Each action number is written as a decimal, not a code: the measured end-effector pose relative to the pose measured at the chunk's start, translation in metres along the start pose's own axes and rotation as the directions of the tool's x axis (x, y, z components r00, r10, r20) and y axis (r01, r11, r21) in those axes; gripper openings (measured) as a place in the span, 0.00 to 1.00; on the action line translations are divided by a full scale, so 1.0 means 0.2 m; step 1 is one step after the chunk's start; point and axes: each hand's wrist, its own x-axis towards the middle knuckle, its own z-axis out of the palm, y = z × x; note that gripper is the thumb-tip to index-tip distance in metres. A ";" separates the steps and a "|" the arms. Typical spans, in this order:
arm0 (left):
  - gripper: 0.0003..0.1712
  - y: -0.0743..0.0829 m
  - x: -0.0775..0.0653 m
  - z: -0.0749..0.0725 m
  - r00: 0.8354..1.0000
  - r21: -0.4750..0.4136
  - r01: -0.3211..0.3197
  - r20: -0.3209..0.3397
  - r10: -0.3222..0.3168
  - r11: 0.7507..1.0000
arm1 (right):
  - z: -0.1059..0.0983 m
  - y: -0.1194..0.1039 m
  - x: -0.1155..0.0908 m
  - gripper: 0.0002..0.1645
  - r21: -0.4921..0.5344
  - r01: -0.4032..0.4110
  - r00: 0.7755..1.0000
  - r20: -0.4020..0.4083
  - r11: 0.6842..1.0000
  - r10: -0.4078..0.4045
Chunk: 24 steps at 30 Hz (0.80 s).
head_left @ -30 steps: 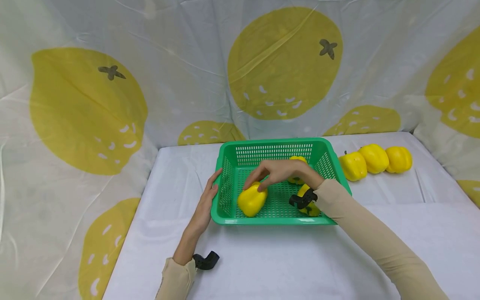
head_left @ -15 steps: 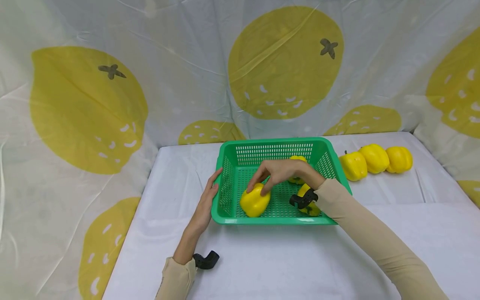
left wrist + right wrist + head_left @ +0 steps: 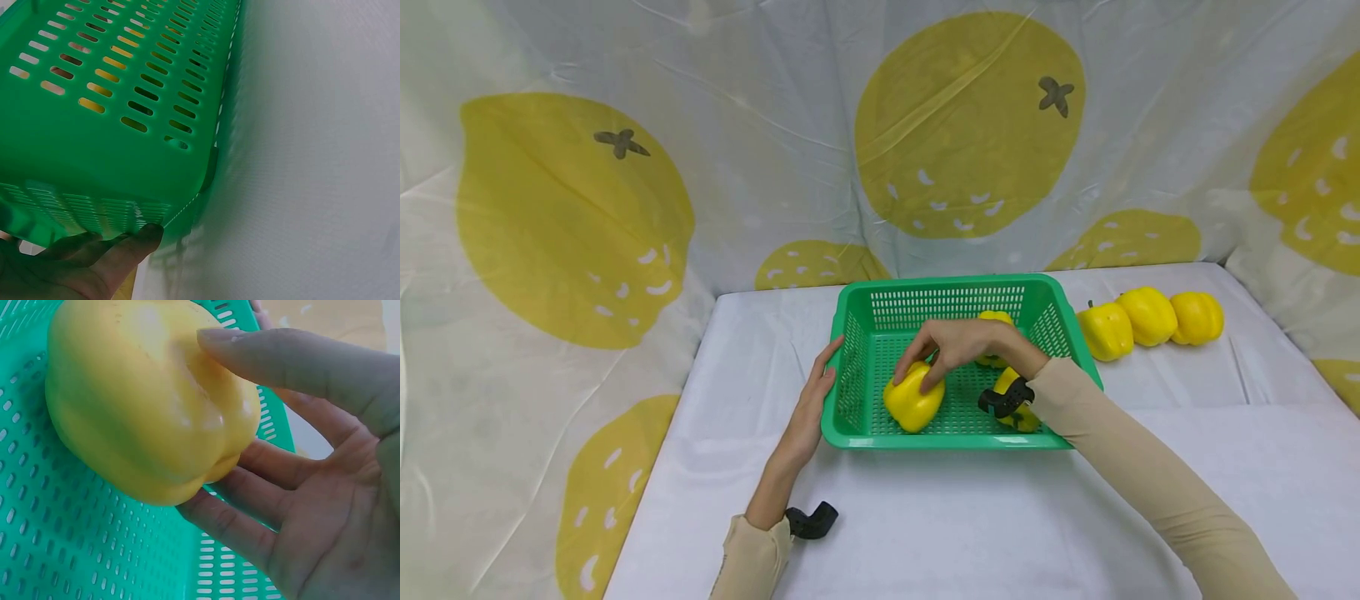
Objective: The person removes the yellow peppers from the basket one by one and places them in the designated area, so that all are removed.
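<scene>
My right hand (image 3: 951, 342) grips a yellow bell pepper (image 3: 913, 404) inside a green plastic basket (image 3: 951, 443), near its left end. In the right wrist view, the thumb (image 3: 281, 359) lies on one side of the bell pepper (image 3: 137, 406) and the fingers (image 3: 231, 525) reach round the other. My left hand (image 3: 808, 412) rests against the outside of the basket's left end, fingers extended. The left wrist view shows those fingers (image 3: 125, 259) against the slotted basket wall (image 3: 94, 150). Two more yellow bell peppers, a back one (image 3: 996, 317) and a front one (image 3: 1022, 417), lie in the basket's right half, partly hidden by my right arm.
Three yellow bell peppers, left (image 3: 1107, 332), middle (image 3: 1148, 317) and right (image 3: 1197, 318), sit in a row on the white-covered table (image 3: 970, 525), right of the basket. A lemon-print cloth (image 3: 760, 167) hangs behind.
The gripped bell pepper has shifted a little to the right and turned in my right hand. My left hand stays at the basket's end.
</scene>
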 end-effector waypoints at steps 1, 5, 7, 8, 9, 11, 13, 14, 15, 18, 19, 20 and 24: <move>0.28 0.00 0.00 0.00 1.000 -0.001 -0.001 0.001 0.001 1.000 | 0.00 0.00 0.00 0.19 0.005 -0.003 1.000 -0.005 1.000 0.003; 0.27 0.00 0.01 0.01 1.000 0.003 -0.002 0.005 0.002 1.000 | 0.00 0.01 -0.01 0.17 0.032 0.004 1.000 -0.015 0.999 -0.003; 0.27 0.00 0.01 0.01 1.000 0.005 -0.005 0.006 0.005 1.000 | 0.00 0.01 -0.01 0.17 0.035 0.009 1.000 -0.013 0.999 -0.009; 0.27 0.00 0.01 0.01 1.000 0.006 -0.005 0.007 0.005 1.000 | 0.00 0.01 -0.01 0.18 0.036 0.011 1.000 -0.009 0.999 -0.011; 0.28 0.00 0.01 0.01 1.000 0.008 -0.004 0.008 0.004 1.000 | 0.00 0.02 -0.01 0.18 0.034 0.014 1.000 -0.003 0.999 -0.014; 0.28 0.00 0.02 0.01 1.000 0.005 -0.004 0.009 0.004 1.000 | 0.00 0.02 -0.02 0.19 0.029 0.017 1.000 0.016 0.999 -0.017; 0.28 0.00 0.02 0.01 1.000 0.004 -0.006 0.008 0.006 1.000 | -0.01 0.03 -0.02 0.20 0.023 0.018 0.999 0.037 1.000 -0.018; 0.28 0.00 0.02 0.01 1.000 0.000 -0.006 0.008 0.006 1.000 | -0.01 0.03 -0.02 0.20 0.022 0.017 0.999 0.046 1.000 -0.018; 0.28 0.00 0.02 0.01 1.000 -0.003 -0.007 0.007 0.007 1.000 | -0.01 0.03 -0.02 0.20 0.020 0.018 0.998 0.052 1.000 -0.019; 0.29 0.00 0.02 0.01 1.000 -0.012 -0.010 0.004 0.010 1.000 | -0.01 0.03 -0.02 0.21 0.008 0.015 0.998 0.059 1.000 -0.015; 0.29 0.00 0.02 0.01 1.000 -0.014 -0.008 0.002 0.008 1.000 | -0.01 0.02 -0.02 0.21 0.002 0.013 0.998 0.059 1.000 -0.013; 0.29 -0.01 0.01 0.01 1.000 -0.015 -0.007 0.001 0.007 1.000 | -0.01 0.02 -0.02 0.21 -0.004 0.006 0.998 0.058 1.000 -0.006; 0.28 -0.01 0.01 0.00 1.000 -0.012 0.000 -0.006 0.000 1.000 | -0.01 0.01 -0.01 0.22 -0.029 -0.019 0.998 0.062 0.999 0.021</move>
